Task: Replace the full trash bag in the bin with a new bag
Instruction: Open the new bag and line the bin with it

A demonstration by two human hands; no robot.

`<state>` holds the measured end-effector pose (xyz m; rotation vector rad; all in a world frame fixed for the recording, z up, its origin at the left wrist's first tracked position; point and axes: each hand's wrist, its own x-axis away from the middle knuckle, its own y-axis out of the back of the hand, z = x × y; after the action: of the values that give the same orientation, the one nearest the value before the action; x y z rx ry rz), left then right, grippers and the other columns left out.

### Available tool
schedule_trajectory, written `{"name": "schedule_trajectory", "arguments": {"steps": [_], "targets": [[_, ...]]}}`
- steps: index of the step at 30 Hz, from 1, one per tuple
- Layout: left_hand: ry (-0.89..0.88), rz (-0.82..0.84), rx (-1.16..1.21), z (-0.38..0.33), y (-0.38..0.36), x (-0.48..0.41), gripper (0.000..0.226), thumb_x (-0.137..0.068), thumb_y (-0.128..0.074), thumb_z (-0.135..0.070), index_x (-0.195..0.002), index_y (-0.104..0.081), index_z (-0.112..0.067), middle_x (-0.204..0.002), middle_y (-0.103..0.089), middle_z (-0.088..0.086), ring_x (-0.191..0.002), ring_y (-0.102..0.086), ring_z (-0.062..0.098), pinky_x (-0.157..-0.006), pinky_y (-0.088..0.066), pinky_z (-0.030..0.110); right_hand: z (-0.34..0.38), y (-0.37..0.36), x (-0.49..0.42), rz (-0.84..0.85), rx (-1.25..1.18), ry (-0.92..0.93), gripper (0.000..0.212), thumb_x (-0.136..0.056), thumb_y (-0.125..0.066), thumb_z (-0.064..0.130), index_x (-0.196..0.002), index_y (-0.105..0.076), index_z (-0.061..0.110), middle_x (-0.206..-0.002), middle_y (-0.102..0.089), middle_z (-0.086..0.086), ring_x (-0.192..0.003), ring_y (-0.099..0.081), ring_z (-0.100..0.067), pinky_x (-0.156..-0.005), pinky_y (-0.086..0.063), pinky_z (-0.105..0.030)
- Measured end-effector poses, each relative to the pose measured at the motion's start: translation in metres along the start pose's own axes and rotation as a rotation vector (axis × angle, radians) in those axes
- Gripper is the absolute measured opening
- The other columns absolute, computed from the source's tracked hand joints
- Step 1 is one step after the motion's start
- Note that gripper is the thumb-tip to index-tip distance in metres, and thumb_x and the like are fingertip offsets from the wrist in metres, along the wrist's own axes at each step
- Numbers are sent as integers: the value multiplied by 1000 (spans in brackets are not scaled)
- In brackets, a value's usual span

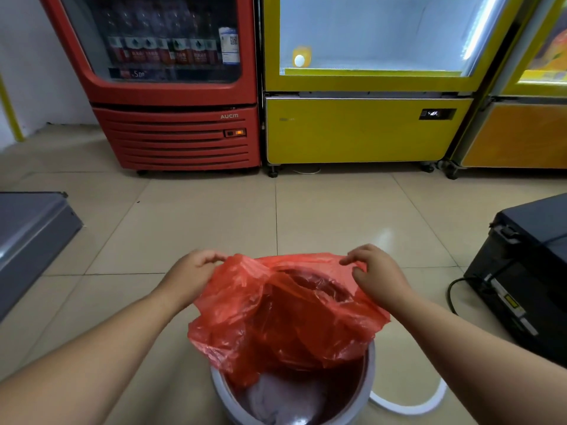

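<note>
A red translucent trash bag point(285, 314) is held spread open above a round grey bin point(369, 378) at the bottom centre. My left hand point(196, 268) pinches the bag's left rim. My right hand point(374, 271) pinches its right rim. The bag's lower part hangs down into the bin's mouth, and the bin's inside looks dark red with a pale crumpled patch at the bottom. I cannot tell whether that is another liner. A white ring point(411, 403) lies on the floor just right of the bin.
A red drinks cooler point(175, 118) and a yellow cooler point(362, 127) stand against the far wall, a third cabinet point(521, 133) at the right. A grey chest point(27, 237) sits left, a dark box point(527, 271) with a cable right. Tiled floor lies between.
</note>
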<state>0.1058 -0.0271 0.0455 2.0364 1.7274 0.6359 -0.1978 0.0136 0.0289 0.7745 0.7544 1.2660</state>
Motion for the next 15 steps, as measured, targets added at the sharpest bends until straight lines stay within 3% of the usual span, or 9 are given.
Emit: {"name": "schedule_trajectory", "arguments": {"steps": [2, 4, 7, 9, 10, 12, 15], "targets": [[-210, -66, -116, -9, 4, 10, 30, -87, -41, -7, -99, -67, -14, -116, -58, -3, -108, -50, 9, -93, -34, 18, 9, 11, 10, -13, 106, 214, 35, -79, -48, 2, -97, -74, 17, -118, -63, -2, -114, -52, -22, -96, -37, -28], [-449, -31, -238, -23, 6, 27, 37, -85, -39, -29, -109, -65, -18, -123, -54, -12, -121, -44, 4, -102, -25, 12, 20, 21, 26, 48, 220, 421, 36, -81, -44, 20, -104, -72, 20, -121, -64, 1, -116, -53, -22, -101, -35, -34], [-770, 112, -523, -40, 2, 50, 58, -83, -38, -57, -124, -56, -21, -132, -52, -11, -129, -38, 5, -110, -23, 21, 36, 30, 51, 283, 388, 541, 69, -79, -25, 66, -124, -59, 27, -120, -65, 2, -114, -55, -18, -101, -32, -31], [-870, 134, -735, -41, -7, 59, 71, -77, -40, -69, -130, -50, -22, -134, -53, -6, -131, -41, 10, -112, -25, 34, 39, 26, 63, 402, 541, 563, 88, -68, -29, 82, -135, -46, 26, -120, -64, -1, -115, -54, -20, -101, -32, -31], [-843, 151, -827, -42, -11, 62, 75, -75, -43, -70, -134, -43, -24, -137, -52, -4, -132, -41, 13, -114, -23, 34, 40, 23, 68, 422, 580, 582, 86, -70, -38, 79, -138, -42, 25, -119, -64, -3, -113, -54, -22, -101, -33, -32], [-725, 170, -871, -37, -18, 65, 79, -78, -50, -62, -143, -25, -25, -146, -39, -3, -137, -33, 14, -115, -15, 29, 37, 20, 77, 388, 551, 648, 59, -81, -51, 52, -136, -44, 29, -112, -67, -4, -107, -57, -25, -96, -37, -33], [-635, 155, -843, -26, -14, 67, 72, -87, -52, -36, -146, -12, -26, -154, -24, -3, -139, -29, 13, -112, -21, 25, 24, 24, 88, 355, 402, 730, 43, -82, -46, 23, -122, -58, 33, -100, -71, 2, -97, -62, -21, -87, -43, -31]]}}
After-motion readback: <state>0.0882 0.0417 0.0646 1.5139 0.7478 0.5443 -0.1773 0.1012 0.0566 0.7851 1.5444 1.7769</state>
